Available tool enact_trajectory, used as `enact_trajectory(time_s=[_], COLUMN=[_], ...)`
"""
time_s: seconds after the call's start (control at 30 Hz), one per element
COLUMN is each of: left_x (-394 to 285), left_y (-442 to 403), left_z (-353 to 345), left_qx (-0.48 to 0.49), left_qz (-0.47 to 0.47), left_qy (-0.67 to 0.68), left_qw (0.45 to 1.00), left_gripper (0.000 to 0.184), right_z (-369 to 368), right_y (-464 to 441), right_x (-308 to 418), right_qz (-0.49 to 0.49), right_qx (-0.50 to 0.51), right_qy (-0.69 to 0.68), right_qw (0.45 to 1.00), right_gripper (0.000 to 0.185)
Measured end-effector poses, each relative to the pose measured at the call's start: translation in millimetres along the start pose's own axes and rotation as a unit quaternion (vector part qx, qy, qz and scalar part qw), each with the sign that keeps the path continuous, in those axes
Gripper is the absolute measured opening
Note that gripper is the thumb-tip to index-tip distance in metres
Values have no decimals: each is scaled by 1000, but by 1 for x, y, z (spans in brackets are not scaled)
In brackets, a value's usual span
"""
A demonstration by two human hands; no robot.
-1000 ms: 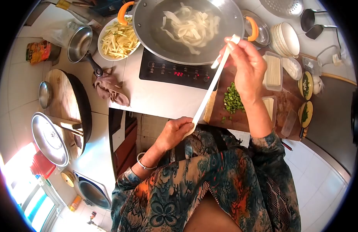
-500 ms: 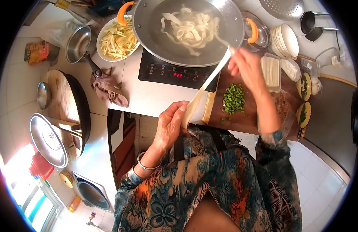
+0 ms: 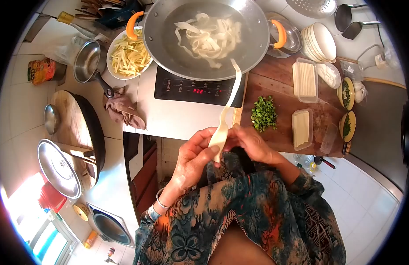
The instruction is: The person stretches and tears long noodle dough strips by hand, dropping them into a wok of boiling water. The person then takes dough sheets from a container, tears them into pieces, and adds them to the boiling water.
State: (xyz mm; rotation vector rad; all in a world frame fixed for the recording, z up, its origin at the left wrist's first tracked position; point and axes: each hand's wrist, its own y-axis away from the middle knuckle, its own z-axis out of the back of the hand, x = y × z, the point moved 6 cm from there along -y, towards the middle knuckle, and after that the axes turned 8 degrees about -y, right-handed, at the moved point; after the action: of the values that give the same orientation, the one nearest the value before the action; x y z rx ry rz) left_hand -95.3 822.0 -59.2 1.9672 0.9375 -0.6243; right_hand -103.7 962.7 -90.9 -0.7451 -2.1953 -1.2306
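My left hand (image 3: 191, 161) pinches the wide lower end of a pale dough strip (image 3: 229, 104) below the counter edge. The strip runs up over the cooktop (image 3: 191, 89), its thin tip at the near rim of the pan (image 3: 155, 48). Beside the strip's lower end is my right hand (image 3: 254, 143), fingers curled in close to the dough; their tips are partly hidden, so their hold is unclear. Wide noodles (image 3: 211, 37) lie in cloudy liquid in the pan.
Chopped greens (image 3: 263, 114) and two tubs of dough strips (image 3: 305, 79) (image 3: 302, 129) rest on the wooden board (image 3: 266, 79). A plate of cut pale vegetables (image 3: 130, 56) stands left of the pan, near a small saucepan (image 3: 88, 59) and a brown cloth (image 3: 124, 109).
My right hand has come down from beside the pan to near my left hand. The strip's upper end is loose from it and hangs at the pan rim. The view has shifted slightly.
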Motion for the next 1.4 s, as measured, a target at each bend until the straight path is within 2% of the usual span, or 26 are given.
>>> enact_trajectory(time_s=[0.03,0.13,0.17,0.27,0.47,0.53,0.77,0.97,1.2,1.4], left_x=[2,7,8,25,33,33,32,23,26,27], left_y=[1,7,8,8,16,19,29,37,43,50], left_z=[-1,2,4,18,28,31,37,38,50,57], left_qx=[35,46,-7,-1,44,19,36,29,5,16], left_qz=[13,12,29,78,66,71,21,-31,7,31], left_qy=[4,-24,-32,-81,-89,-73,-56,-76,-168,-136], left_qw=[999,999,999,994,993,995,998,996,986,990], left_gripper=[36,37,36,24,15,14,11,23,25,30], right_z=[-13,-22,-18,-17,-3,3,18,29,34,42], right_y=[-2,-11,-12,-10,-13,-14,-14,-10,-4,-11], right_x=[3,21,27,47,66,72,93,110,117,123], right_qz=[11,86,115,217,235,246,302,343,372,368], right_qx=[22,-31,-43,-67,-135,-162,-185,-202,-231,-215], right_qy=[-70,-71,-62,52,15,3,-22,-19,-22,-39], right_qw=[997,993,990,973,963,956,935,917,899,904], right_gripper=[44,34,25,24,24,23,22,25,25,22])
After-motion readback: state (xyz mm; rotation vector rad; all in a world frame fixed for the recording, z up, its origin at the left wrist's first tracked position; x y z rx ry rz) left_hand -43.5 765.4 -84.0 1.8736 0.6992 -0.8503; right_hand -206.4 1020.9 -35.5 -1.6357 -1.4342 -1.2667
